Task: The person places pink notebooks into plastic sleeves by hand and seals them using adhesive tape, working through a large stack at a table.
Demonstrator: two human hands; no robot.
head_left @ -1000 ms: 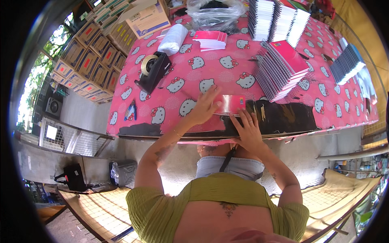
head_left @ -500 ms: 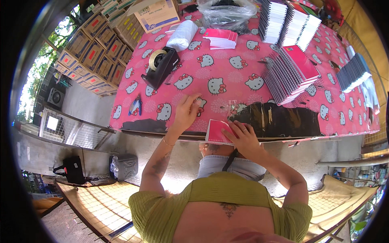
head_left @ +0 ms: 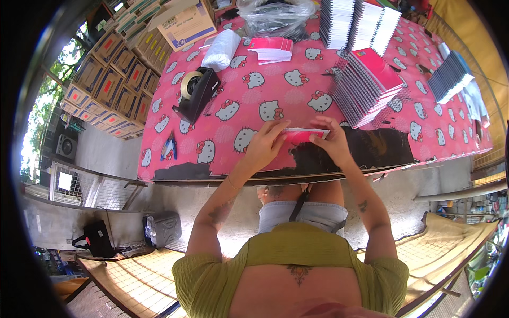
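Between my two hands a small stack of loose pages with a pink cover [head_left: 299, 136] stands tilted up on the table, its thin white top edge showing. My left hand [head_left: 266, 144] grips its left end, and my right hand [head_left: 334, 142] pinches the right end with the thumb on the pink face. Just beyond my right hand rises a pile of pink spiral notebooks [head_left: 366, 87]. Farther off lies a low fanned pile of pink-covered page sets [head_left: 271, 49]. A black tape dispenser [head_left: 197, 95] stands to the left, and pliers with blue handles [head_left: 169, 147] lie nearer the edge.
A pink patterned cloth covers the table [head_left: 228, 135], torn to a dark patch [head_left: 371, 151] near the front. Tall notebook stacks [head_left: 350, 26], a clear plastic bag [head_left: 275, 18], a white roll [head_left: 221, 50] and an open carton [head_left: 185, 26] stand behind. Dark-spined notebooks [head_left: 449, 77] lie right.
The pink-covered pages have moved from the table's front edge farther onto the table and been tipped up. My left hand, empty before, now grips them together with my right hand.
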